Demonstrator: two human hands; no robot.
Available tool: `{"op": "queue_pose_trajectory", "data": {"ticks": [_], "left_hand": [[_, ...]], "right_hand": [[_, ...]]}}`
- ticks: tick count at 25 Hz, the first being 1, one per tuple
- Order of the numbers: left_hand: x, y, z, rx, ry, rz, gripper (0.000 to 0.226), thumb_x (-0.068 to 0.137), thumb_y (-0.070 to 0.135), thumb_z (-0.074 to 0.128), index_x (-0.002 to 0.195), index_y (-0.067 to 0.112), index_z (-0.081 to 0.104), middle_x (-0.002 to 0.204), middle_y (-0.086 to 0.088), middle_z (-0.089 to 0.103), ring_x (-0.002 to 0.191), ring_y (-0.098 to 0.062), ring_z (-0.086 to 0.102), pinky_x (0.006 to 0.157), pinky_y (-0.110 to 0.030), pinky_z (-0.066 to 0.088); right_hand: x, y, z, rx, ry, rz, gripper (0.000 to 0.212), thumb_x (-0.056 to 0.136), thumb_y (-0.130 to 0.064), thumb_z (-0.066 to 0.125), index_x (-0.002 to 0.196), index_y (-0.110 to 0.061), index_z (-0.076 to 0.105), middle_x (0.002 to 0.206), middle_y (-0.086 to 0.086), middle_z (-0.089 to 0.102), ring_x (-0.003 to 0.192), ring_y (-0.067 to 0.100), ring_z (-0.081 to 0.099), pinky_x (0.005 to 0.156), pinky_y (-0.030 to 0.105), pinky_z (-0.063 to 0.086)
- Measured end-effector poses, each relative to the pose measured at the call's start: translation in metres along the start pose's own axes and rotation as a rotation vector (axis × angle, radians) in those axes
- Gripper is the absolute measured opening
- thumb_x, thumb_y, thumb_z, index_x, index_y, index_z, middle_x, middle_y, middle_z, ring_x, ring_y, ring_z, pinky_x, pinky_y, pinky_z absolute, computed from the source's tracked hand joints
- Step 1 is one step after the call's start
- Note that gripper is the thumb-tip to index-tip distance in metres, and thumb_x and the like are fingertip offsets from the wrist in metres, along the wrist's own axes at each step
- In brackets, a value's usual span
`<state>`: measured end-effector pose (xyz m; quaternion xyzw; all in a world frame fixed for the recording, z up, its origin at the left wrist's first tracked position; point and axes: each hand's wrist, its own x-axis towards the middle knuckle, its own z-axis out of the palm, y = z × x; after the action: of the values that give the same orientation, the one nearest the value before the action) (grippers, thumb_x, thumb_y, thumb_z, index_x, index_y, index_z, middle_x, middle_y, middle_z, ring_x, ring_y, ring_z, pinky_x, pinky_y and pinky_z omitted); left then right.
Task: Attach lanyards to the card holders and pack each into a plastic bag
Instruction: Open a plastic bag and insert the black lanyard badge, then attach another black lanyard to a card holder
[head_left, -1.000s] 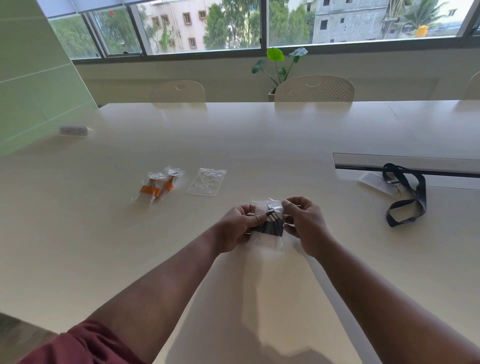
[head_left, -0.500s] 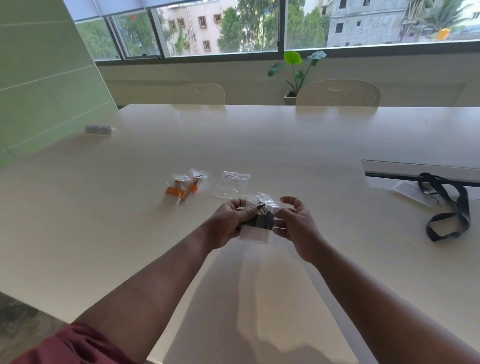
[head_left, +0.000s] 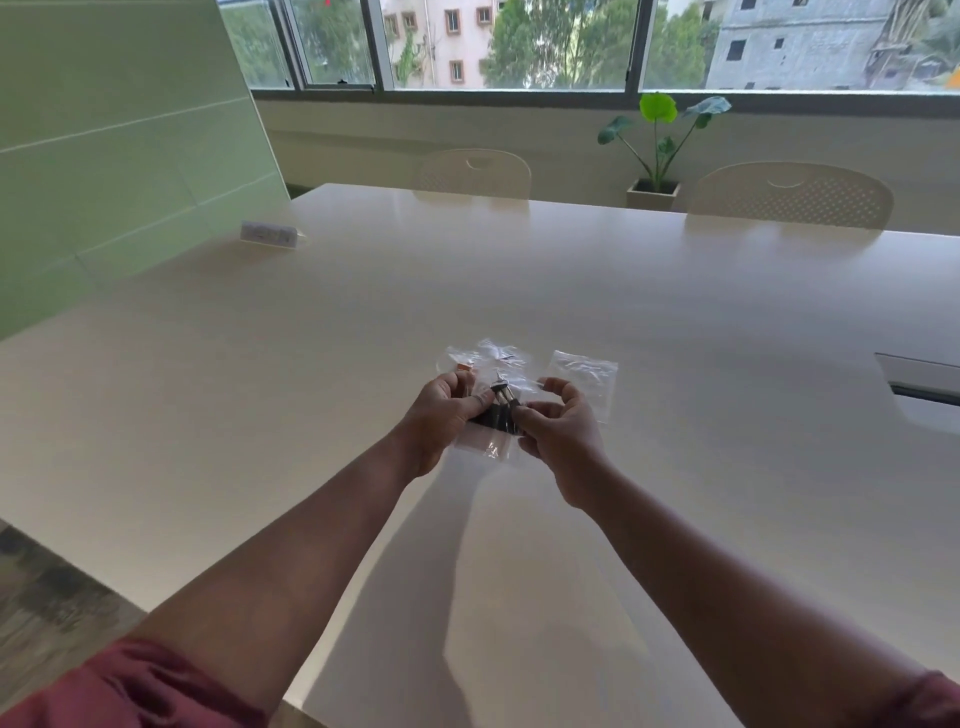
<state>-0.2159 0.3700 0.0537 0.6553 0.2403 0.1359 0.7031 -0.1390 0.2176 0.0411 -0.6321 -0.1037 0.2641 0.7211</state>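
A clear plastic bag (head_left: 488, 444) with a folded black lanyard (head_left: 500, 415) and its metal clip inside is held above the table between both hands. My left hand (head_left: 441, 415) pinches the bag's left side near the top. My right hand (head_left: 558, 431) pinches its right side, fingers curled. Just beyond my hands lie packed bags with orange lanyards (head_left: 485, 358), partly hidden by my left hand. An empty clear bag (head_left: 587, 379) lies flat to their right.
The pale table (head_left: 675, 322) stretches far ahead. A small white box (head_left: 267, 234) sits at the far left by the green wall. A cable slot (head_left: 919, 382) cuts into the table at the right edge. Two chairs and a potted plant (head_left: 657, 150) stand beyond.
The view has swung left, so the black lanyard and card holder at the right have left the frame. My hands carried the bag forward and left, up to the orange packed bags.
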Motion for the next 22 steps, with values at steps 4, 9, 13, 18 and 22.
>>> {"op": "queue_pose_trajectory", "data": {"ticks": [4, 9, 13, 18, 22], "left_hand": [[0.033, -0.006, -0.042, 0.049, 0.118, 0.056, 0.031, 0.095, 0.014, 0.071, 0.122, 0.016, 0.058, 0.102, 0.000, 0.060, 0.088, -0.012, 0.064, 0.078, -0.026, 0.053], [0.065, -0.018, -0.076, 0.064, 0.198, 0.069, 0.040, 0.095, 0.021, 0.071, 0.130, 0.016, 0.052, 0.116, -0.008, 0.063, 0.100, -0.017, 0.065, 0.091, -0.030, 0.054], [0.076, -0.025, -0.086, 0.033, 0.241, 0.050, 0.041, 0.095, 0.021, 0.072, 0.130, 0.014, 0.051, 0.112, -0.005, 0.066, 0.097, -0.015, 0.066, 0.085, -0.026, 0.053], [0.084, -0.024, -0.089, 0.068, 0.320, 0.039, 0.033, 0.094, 0.019, 0.069, 0.123, 0.014, 0.054, 0.099, 0.004, 0.066, 0.089, -0.010, 0.064, 0.078, -0.019, 0.052], [0.082, -0.024, -0.086, 0.092, 0.321, 0.028, 0.029, 0.094, 0.020, 0.069, 0.120, 0.013, 0.057, 0.097, 0.005, 0.065, 0.084, -0.007, 0.062, 0.068, -0.013, 0.048]], "right_hand": [[0.022, 0.003, 0.050, -0.017, 0.035, -0.029, 0.040, 0.088, -0.001, 0.073, 0.119, -0.018, 0.055, 0.086, 0.004, 0.070, 0.066, 0.013, 0.063, 0.068, 0.030, 0.057], [0.039, 0.002, 0.084, -0.148, 0.043, -0.081, 0.042, 0.087, -0.005, 0.071, 0.119, -0.025, 0.054, 0.101, 0.005, 0.074, 0.069, 0.010, 0.065, 0.062, 0.026, 0.053], [0.045, 0.005, 0.098, -0.274, 0.074, -0.125, 0.032, 0.087, -0.008, 0.069, 0.113, -0.025, 0.060, 0.103, -0.002, 0.074, 0.078, 0.007, 0.069, 0.061, 0.021, 0.050], [0.045, 0.008, 0.111, -0.539, 0.137, -0.242, 0.022, 0.083, -0.013, 0.067, 0.081, -0.034, 0.065, 0.079, -0.016, 0.069, 0.076, -0.006, 0.065, 0.060, 0.013, 0.047], [0.044, 0.008, 0.107, -0.607, 0.151, -0.288, 0.018, 0.081, -0.013, 0.066, 0.080, -0.030, 0.068, 0.074, -0.016, 0.067, 0.074, 0.001, 0.064, 0.067, 0.019, 0.049]]}}
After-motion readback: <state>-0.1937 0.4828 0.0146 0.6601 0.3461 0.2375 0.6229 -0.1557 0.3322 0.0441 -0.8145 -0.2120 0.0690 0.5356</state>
